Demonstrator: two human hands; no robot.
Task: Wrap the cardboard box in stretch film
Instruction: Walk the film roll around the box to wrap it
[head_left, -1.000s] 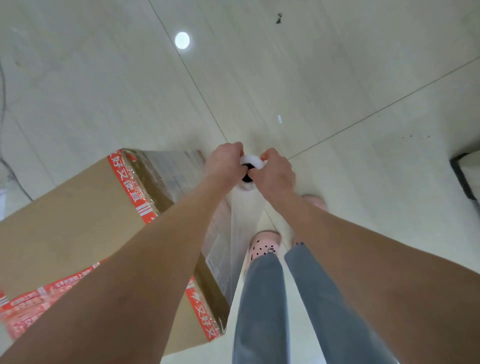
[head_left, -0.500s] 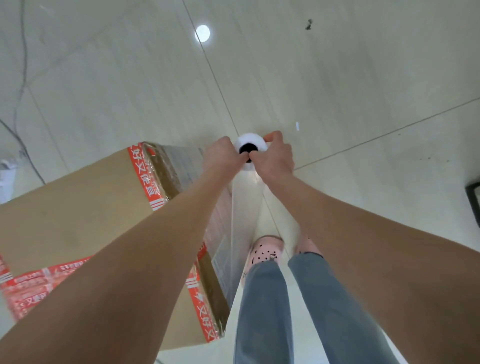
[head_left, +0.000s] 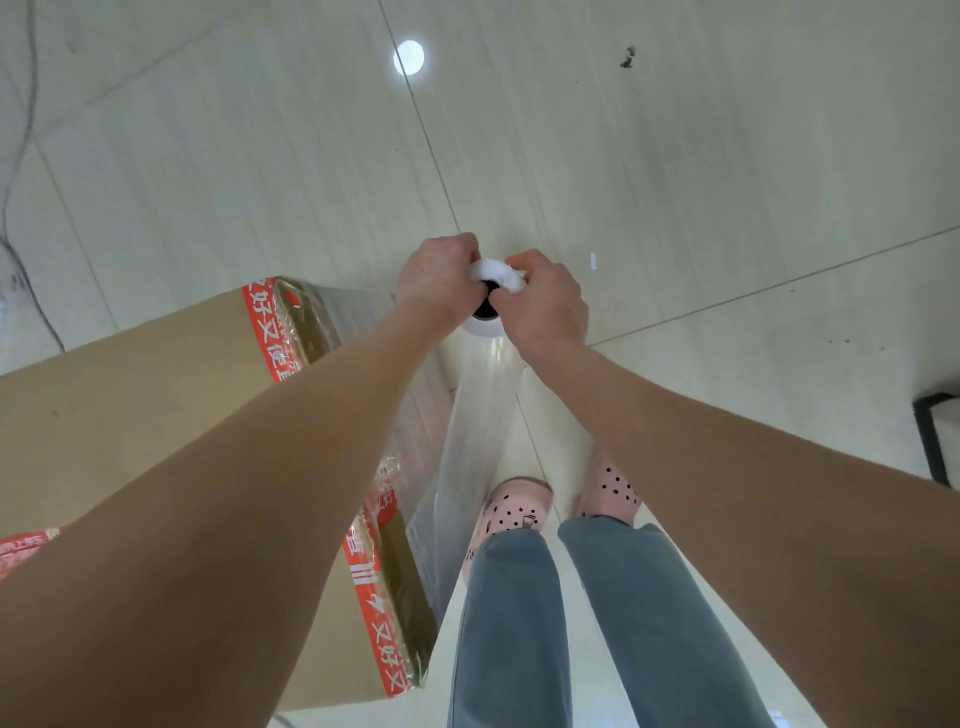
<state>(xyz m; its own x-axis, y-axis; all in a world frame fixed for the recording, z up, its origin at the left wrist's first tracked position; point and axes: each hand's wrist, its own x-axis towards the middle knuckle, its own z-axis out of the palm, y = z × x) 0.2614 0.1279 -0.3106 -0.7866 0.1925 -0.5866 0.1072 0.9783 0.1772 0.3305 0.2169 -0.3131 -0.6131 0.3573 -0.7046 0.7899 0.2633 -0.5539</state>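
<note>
Stood on the pale floor (head_left: 675, 156), left of the legs: cardboard box (head_left: 130, 405), flaps shut with red printed tape (head_left: 270, 332), contents unseen. Near side already under stretch film (head_left: 467, 441). Gripped at its top end: film roll (head_left: 485, 317), left hand (head_left: 439, 275) and right hand (head_left: 545, 306) curled shut around it.

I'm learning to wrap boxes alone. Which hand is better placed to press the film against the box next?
Probably the left hand: it grips the roll on the side facing the box. The right hand is on the far side and could keep holding the roll.
</note>
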